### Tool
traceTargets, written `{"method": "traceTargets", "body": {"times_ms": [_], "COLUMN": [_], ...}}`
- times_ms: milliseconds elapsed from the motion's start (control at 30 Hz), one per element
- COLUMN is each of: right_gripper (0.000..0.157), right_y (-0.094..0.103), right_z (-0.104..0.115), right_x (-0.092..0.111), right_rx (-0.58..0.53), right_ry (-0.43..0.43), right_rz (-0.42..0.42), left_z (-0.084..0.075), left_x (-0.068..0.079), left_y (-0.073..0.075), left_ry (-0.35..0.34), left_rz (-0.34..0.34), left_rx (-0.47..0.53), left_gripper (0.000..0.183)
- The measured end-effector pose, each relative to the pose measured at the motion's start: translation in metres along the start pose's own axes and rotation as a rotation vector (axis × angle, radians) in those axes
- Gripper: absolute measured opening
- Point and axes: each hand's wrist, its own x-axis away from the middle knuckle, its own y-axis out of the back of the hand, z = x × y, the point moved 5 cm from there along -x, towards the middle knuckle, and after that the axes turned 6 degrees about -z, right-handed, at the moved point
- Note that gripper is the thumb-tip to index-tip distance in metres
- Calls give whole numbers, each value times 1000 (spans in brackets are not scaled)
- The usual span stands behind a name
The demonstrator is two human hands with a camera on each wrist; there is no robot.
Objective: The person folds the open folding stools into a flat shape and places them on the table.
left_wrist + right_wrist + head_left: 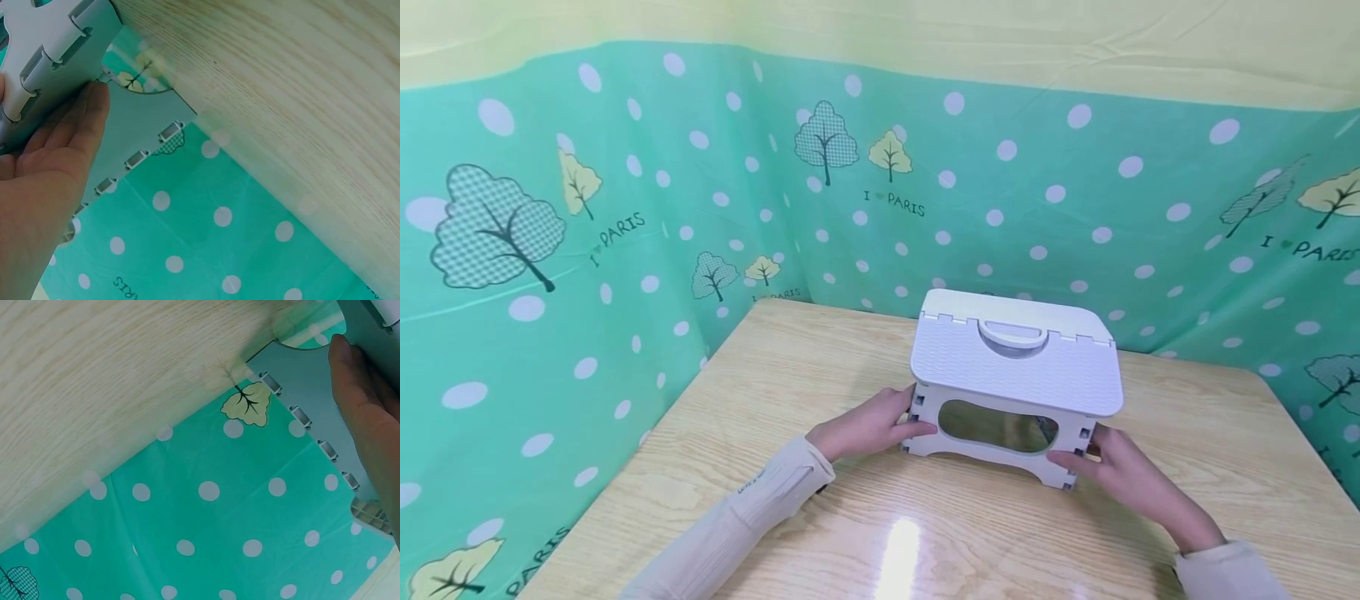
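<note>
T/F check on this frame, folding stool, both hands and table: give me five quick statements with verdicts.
1. The white folding stool stands unfolded on the wooden table. True.
2. The left hand grips the carry handle on top of the stool. False: it rests against the stool's left leg panel, fingers fairly straight.
3. The right hand touches the stool's right lower corner. True.
4. The stool lies on its side. False: it is upright, seat on top.
5. A green cloth with white dots and trees hangs behind the table. True.
</note>
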Motion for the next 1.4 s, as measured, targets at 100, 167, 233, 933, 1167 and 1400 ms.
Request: {"method": "traceTargets", "body": {"times_ms": [100,167,233,933,1167,1400], "right_gripper": [51,51,51,50,51,48], "right_y": [0,0,0,2,0,-1], "right_z": [0,0,1,1,0,-1], "right_x": [0,0,0,-1,0,1], "right_rx": [8,9,7,2,-18,-32], "right_ry": [0,-2,-2,-4,-12,-1], "right_rz": [-3,-3,-3,-1,6,16], "left_z": [0,-1,-1,0,-2,-3], "left_x": [0,0,0,0,1,2], "left_y": [0,0,0,1,1,0], "left_ry": [-1,-7,-10,-12,1,24], "left_rz": [-1,-3,-2,4,8,12], "left_rx": [-3,-7,-6,12,28,34], "left_gripper": [45,46,47,50,49,50]}}
